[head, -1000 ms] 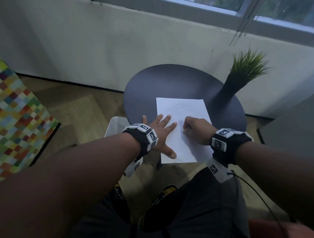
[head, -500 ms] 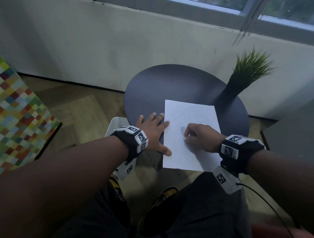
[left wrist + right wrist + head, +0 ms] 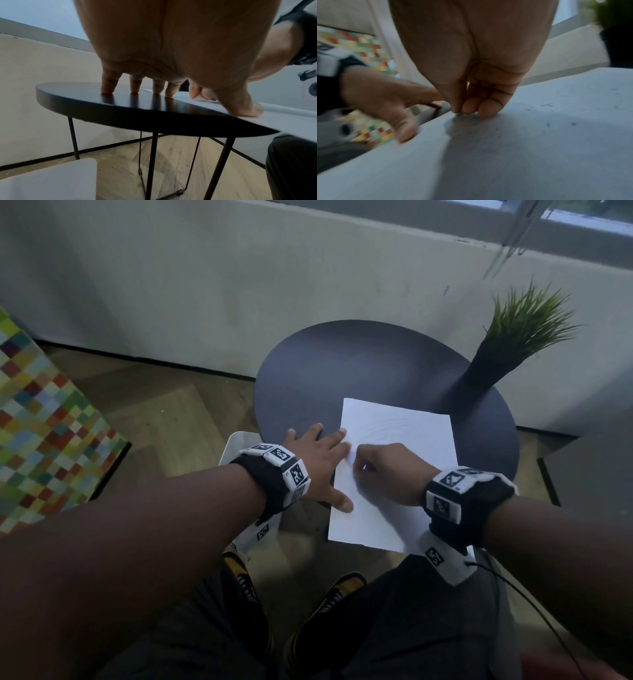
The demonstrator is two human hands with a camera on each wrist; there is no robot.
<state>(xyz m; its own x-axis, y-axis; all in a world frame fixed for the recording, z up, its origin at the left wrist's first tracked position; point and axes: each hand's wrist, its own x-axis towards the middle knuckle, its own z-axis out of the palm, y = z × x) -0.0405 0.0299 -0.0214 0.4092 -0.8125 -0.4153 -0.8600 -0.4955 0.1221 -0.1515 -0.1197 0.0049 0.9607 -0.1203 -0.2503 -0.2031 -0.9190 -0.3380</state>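
Evidently the left hand (image 3: 317,462) lies flat and spread, thumb pinning the paper (image 3: 397,422) to the round table (image 3: 342,364) so it cannot slide. The right hand (image 3: 388,472), fingers bunched, pinches a small grey tip (image 3: 459,114) onto it. Its near end overhangs the rim, and the vase (image 3: 479,378) stands just beside its far right corner.

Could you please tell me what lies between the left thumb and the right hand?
Only bare paper separates the left thumb from the right hand, per the right wrist view.

far table half (image 3: 342,364) bare — potted plant (image 3: 493,364) blocks right
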